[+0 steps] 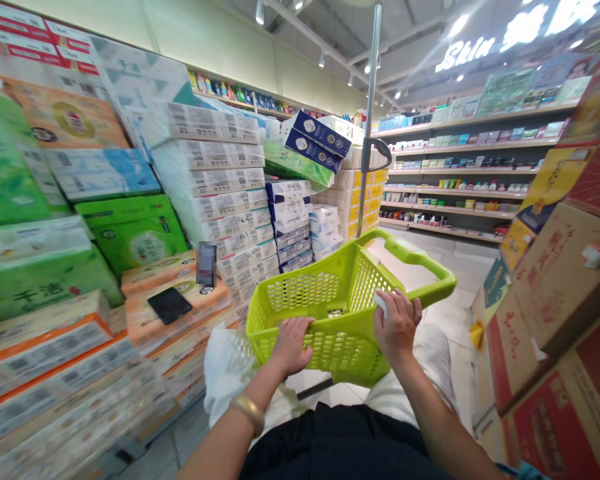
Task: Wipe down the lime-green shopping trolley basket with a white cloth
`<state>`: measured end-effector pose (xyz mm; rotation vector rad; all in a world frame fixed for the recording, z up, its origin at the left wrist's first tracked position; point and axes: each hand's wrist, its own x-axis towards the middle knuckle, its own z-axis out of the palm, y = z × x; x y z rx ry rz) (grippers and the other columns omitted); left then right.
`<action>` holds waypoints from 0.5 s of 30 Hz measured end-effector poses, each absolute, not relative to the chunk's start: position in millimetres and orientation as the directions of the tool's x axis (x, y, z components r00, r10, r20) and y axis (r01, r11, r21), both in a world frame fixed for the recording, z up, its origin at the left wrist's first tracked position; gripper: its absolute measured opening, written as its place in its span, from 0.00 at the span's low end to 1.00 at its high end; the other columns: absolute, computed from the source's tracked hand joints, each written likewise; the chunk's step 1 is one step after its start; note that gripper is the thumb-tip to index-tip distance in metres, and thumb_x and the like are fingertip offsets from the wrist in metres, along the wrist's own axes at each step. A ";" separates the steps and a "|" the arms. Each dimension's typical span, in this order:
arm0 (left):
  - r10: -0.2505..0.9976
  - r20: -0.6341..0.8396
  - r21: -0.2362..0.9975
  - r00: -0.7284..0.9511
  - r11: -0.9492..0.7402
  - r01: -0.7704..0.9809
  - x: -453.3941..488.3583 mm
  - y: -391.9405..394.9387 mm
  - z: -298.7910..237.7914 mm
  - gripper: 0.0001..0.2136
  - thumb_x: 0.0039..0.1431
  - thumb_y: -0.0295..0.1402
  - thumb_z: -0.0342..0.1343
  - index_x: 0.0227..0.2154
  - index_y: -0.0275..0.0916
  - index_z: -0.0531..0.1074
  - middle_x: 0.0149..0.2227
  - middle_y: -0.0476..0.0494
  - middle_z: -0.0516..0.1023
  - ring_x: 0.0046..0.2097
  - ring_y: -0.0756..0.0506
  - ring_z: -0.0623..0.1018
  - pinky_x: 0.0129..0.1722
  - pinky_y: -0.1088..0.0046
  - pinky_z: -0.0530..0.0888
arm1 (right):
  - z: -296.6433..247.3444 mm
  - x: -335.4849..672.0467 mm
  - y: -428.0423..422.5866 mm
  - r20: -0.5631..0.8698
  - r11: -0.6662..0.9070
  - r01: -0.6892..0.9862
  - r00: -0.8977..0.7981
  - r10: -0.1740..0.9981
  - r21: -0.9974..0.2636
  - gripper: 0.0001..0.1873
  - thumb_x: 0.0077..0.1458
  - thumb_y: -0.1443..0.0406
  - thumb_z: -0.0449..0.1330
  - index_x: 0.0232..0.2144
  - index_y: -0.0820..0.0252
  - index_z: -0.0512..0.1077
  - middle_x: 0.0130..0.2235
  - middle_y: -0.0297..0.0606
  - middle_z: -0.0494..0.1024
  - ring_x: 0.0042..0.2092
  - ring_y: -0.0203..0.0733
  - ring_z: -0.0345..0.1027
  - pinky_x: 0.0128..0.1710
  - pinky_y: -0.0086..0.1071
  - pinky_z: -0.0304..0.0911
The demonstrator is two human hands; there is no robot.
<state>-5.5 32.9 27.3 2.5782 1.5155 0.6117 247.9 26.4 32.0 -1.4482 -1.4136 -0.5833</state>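
Observation:
A lime-green plastic shopping basket (325,333) with perforated walls stands between my knees, its looped handle raised at the right. My left hand (293,343) is closed over the near rim, fingers curled inside and thumb outside. Further right, my right hand (397,323) grips the same rim near the handle's base. A small piece of white tissue (381,303) shows between its fingers and the rim. Inside the basket, only its bottom and a small dark-and-light patch can be seen.
Tissue packs (233,193) are stacked at my left. A black phone-like slab (170,305) lies on an orange pack. A metal pole (370,120) rises behind the basket. Cardboard cartons (560,280) crowd the right, and stocked shelves (460,167) stand at the back.

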 end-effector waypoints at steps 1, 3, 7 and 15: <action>0.859 0.290 0.266 0.421 -0.495 0.827 -5.6 34.2 30.0 0.26 0.43 0.28 0.51 0.50 0.41 0.64 0.47 0.42 0.73 0.51 0.40 0.70 0.57 0.56 0.61 | 30.4 241.6 25.1 0.857 0.185 0.935 0.182 0.482 -0.302 0.15 0.57 0.66 0.51 0.45 0.55 0.72 0.45 0.40 0.76 0.56 0.49 0.61 0.62 0.49 0.38; 0.868 0.288 0.250 0.405 -0.476 0.843 -0.7 35.7 36.8 0.25 0.45 0.28 0.51 0.50 0.40 0.65 0.48 0.40 0.73 0.53 0.38 0.69 0.60 0.52 0.57 | 26.9 228.2 22.0 0.835 0.240 0.933 0.099 0.541 -0.266 0.17 0.56 0.68 0.51 0.46 0.54 0.71 0.46 0.39 0.76 0.58 0.49 0.60 0.63 0.49 0.36; 0.824 0.301 0.238 0.481 -0.553 0.798 34.8 34.3 51.1 0.33 0.48 0.30 0.52 0.60 0.38 0.55 0.60 0.37 0.64 0.62 0.39 0.61 0.65 0.54 0.48 | 25.7 215.2 16.4 0.815 0.302 0.925 0.013 0.579 -0.230 0.19 0.55 0.71 0.50 0.47 0.53 0.71 0.46 0.37 0.77 0.59 0.48 0.59 0.64 0.50 0.31; 0.770 0.200 0.366 0.606 -0.632 0.683 87.7 32.9 43.1 0.44 0.43 0.30 0.54 0.65 0.32 0.43 0.66 0.31 0.51 0.67 0.35 0.50 0.67 0.50 0.44 | 52.5 265.9 19.1 0.881 0.151 0.931 0.251 0.400 -0.333 0.17 0.56 0.68 0.50 0.46 0.57 0.72 0.48 0.42 0.74 0.58 0.51 0.59 0.63 0.54 0.34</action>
